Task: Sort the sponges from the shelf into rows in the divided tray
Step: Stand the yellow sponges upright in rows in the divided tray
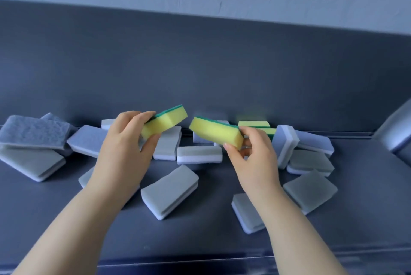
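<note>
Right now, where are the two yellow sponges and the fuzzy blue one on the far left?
left yellow sponge (166,122): head view, on its yellow foam side.
right yellow sponge (214,132): head view, on its yellow foam side.
fuzzy blue sponge (33,131): head view, on its rough top face.

Left hand (124,141), right hand (251,157): raised, gripping.

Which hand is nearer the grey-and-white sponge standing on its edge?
Right. The right hand is just left of the upright grey-and-white foam sponge; the left hand is much farther left.
</note>
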Demonstrator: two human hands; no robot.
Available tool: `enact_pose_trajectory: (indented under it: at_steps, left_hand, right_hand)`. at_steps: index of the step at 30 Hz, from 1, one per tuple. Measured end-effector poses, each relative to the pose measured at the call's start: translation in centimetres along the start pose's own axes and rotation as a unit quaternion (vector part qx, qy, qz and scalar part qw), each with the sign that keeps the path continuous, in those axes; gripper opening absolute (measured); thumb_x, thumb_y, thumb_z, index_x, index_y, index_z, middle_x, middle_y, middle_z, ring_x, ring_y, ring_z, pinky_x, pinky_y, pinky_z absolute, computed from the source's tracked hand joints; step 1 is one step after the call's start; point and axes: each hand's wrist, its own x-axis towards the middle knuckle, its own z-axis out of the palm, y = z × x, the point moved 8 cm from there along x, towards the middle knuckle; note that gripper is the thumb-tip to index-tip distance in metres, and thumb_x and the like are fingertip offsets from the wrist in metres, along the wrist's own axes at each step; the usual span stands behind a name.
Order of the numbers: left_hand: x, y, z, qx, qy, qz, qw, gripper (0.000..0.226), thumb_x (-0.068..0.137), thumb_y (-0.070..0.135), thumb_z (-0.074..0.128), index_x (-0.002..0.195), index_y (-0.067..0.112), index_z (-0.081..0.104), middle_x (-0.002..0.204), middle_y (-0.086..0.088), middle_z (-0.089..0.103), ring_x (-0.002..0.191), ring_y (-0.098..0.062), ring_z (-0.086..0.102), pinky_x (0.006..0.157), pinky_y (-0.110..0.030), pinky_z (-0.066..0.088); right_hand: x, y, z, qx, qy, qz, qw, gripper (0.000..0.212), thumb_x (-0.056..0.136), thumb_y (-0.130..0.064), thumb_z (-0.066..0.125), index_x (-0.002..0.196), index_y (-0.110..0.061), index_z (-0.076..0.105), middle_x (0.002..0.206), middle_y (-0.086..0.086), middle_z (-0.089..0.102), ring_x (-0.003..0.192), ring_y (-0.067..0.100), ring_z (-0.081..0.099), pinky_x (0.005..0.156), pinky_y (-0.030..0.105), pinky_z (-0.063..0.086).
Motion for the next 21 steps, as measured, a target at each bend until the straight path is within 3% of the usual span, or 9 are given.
enact_pose_trajectory:
  at_steps: [4, 8, 11, 15, 21]
  left_hand:
    - [-1.0, 0.1, -1.2, 0.047, 0.002, 0.019, 0.999, 0.037, 0.079, 0.007, 0.071, 0.115, 0.006, 0.063, 0.108, -0.007, 0.059, 0.086, -0.016, 0.051, 0.074, -0.014, 0.032]
    - [-2.7, -0.2, -2.9, 0.082, 0.009, 0.011, 0.997, 0.037, 0.081, 0.014, 0.071, 0.117, 0.007, 0.063, 0.107, -0.007, 0.062, 0.089, -0.018, 0.053, 0.079, -0.023, 0.041]
    - [-3.9, -0.5, -5.4, 0.119, 0.034, 0.013, 0.992, 0.036, 0.084, 0.018, 0.067, 0.117, 0.005, 0.063, 0.107, -0.009, 0.063, 0.093, -0.020, 0.053, 0.081, -0.020, 0.039]
    - [-5.8, -2.4, -9.5, 0.158, 0.051, -0.003, 0.986, 0.038, 0.081, 0.015, 0.061, 0.116, 0.002, 0.064, 0.106, -0.012, 0.064, 0.094, -0.020, 0.051, 0.079, -0.016, 0.034]
    - [-9.7, -7.3, -17.7, 0.194, 0.054, -0.013, 0.980, 0.036, 0.084, 0.014, 0.059, 0.117, 0.000, 0.063, 0.106, -0.011, 0.064, 0.095, -0.021, 0.052, 0.085, -0.018, 0.035]
  right_hand:
    - [0.0, -1.1, 0.6, -0.024, -0.005, -0.053, 0.998, 0.031, 0.076, -0.006, 0.073, 0.106, -0.009, 0.063, 0.097, -0.007, 0.050, 0.073, 0.009, 0.049, 0.071, -0.001, 0.035]
    - [-0.3, -1.9, 2.4, -0.022, -0.025, -0.076, 0.997, 0.036, 0.073, -0.010, 0.076, 0.107, -0.010, 0.064, 0.097, -0.009, 0.051, 0.078, 0.005, 0.047, 0.077, 0.002, 0.035]
    - [-0.9, -3.4, 4.0, 0.005, -0.037, -0.100, 0.994, 0.037, 0.070, -0.016, 0.072, 0.106, -0.010, 0.066, 0.094, -0.007, 0.052, 0.081, -0.005, 0.041, 0.077, -0.002, 0.032]
    - [-2.6, -6.8, 7.1, 0.024, -0.065, -0.133, 0.989, 0.038, 0.071, -0.019, 0.069, 0.108, -0.011, 0.067, 0.097, 0.001, 0.056, 0.079, -0.001, 0.043, 0.074, 0.001, 0.034]
    - [-8.1, -15.7, 13.6, 0.053, -0.110, -0.208, 0.970, 0.041, 0.071, -0.015, 0.069, 0.112, -0.010, 0.066, 0.096, -0.006, 0.049, 0.081, -0.004, 0.043, 0.077, 0.001, 0.034]
